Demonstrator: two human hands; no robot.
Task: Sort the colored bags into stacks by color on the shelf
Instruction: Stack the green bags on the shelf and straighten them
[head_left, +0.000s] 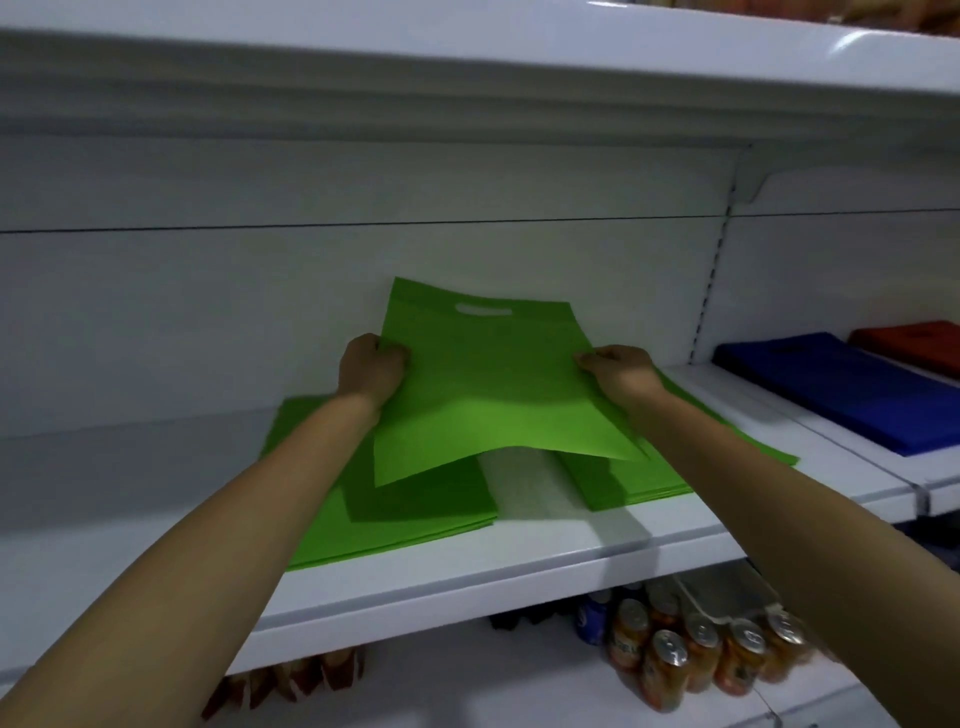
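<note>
Two grips: left grip (371, 366) and right grip (618, 371) each pinch one side edge of the green bag (483, 395), fingers curled onto the cloth.
Green bag: lifted above the shelf (519, 566), handle cut-out toward the shelf's back wall, near edge sagging.
Green stacks: left stack (410, 514) and right stack (639, 478) lie on the shelf under the held bag, apart.
Blue stack (852, 395): on the shelf's right-hand section, red stack (914, 345) behind it.
Cans (675, 660): below the shelf.
</note>
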